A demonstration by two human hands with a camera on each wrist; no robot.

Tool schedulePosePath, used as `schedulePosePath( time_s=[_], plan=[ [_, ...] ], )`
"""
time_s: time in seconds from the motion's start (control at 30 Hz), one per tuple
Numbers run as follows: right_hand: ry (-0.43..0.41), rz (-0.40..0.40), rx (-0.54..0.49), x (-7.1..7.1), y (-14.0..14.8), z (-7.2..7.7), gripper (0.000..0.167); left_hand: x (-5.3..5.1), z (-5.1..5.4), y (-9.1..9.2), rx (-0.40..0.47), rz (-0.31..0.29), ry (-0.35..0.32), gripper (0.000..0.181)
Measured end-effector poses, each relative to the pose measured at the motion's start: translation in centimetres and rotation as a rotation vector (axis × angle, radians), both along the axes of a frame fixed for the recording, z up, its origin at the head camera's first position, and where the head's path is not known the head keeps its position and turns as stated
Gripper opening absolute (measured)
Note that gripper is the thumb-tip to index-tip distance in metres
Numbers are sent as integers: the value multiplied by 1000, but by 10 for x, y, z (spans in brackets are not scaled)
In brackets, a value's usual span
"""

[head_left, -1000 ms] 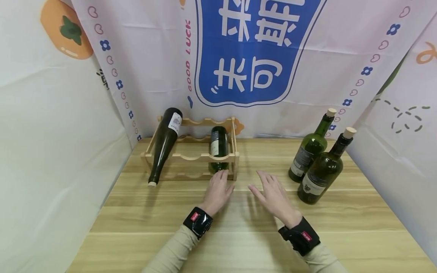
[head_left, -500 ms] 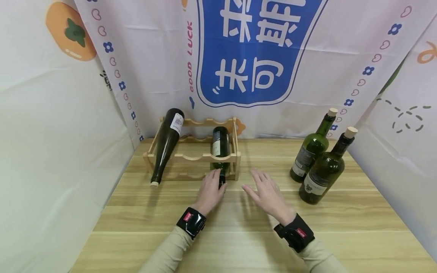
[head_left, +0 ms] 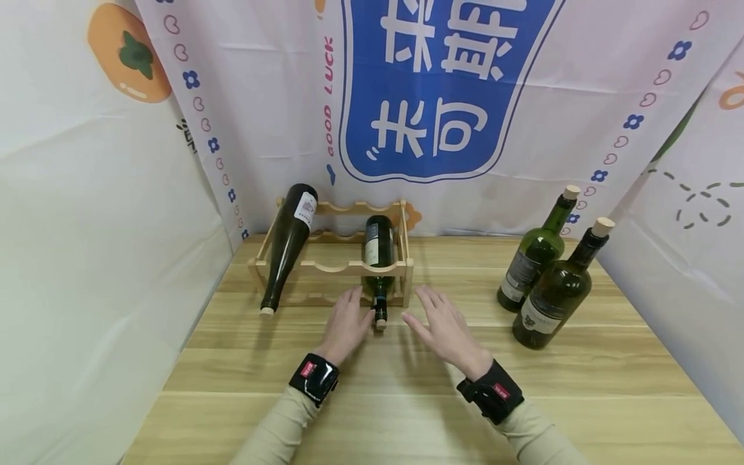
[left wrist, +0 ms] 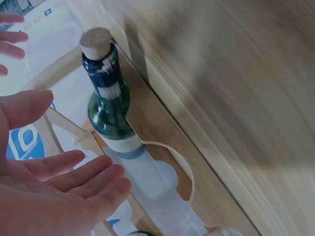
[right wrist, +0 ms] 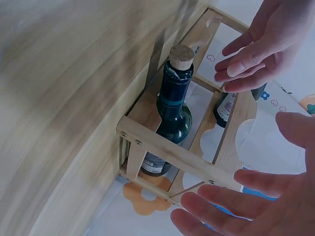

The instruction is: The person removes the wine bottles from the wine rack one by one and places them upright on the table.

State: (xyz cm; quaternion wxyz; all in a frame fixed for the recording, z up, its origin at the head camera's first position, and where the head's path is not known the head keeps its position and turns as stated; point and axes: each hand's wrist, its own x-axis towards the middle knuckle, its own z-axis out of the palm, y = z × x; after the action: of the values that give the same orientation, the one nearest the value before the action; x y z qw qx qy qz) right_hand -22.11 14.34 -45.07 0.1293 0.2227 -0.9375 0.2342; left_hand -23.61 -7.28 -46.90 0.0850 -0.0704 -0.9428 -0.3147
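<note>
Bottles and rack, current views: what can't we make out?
Head: middle of the lying green glass bottle, behind the front rail of the light wooden rack.
Head: part of the rear upright green glass bottle, behind the dark-green corked bottle.
Head: fine label print, too small.
Right wrist: part of the white-labelled dark glass bottle, behind rack and left hand.

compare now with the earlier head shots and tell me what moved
The left hand has slid left off the neck of the lower bottle, baring its cork; whether it gripped the neck earlier is unclear. The right hand has shifted left, closer to the rack. Unchanged: the rack, lower bottle, upper bottle and two standing bottles.
</note>
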Motion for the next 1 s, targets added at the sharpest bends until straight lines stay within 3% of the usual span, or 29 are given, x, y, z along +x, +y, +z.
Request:
schedulePosePath(
  time_s=[0.53, 0.77, 1.0],
  plan=[
    [-6, -2, -22, 0, -3, 0, 63, 3, 1, -26, 25, 44, 13, 59],
    [35, 22, -2, -5, -9, 0, 63, 4, 1, -31, 15, 59, -1, 62],
    [0, 26, -8, -5, -17, -2, 62, 6, -2, -37, 20, 87, -30, 64]
  ],
)
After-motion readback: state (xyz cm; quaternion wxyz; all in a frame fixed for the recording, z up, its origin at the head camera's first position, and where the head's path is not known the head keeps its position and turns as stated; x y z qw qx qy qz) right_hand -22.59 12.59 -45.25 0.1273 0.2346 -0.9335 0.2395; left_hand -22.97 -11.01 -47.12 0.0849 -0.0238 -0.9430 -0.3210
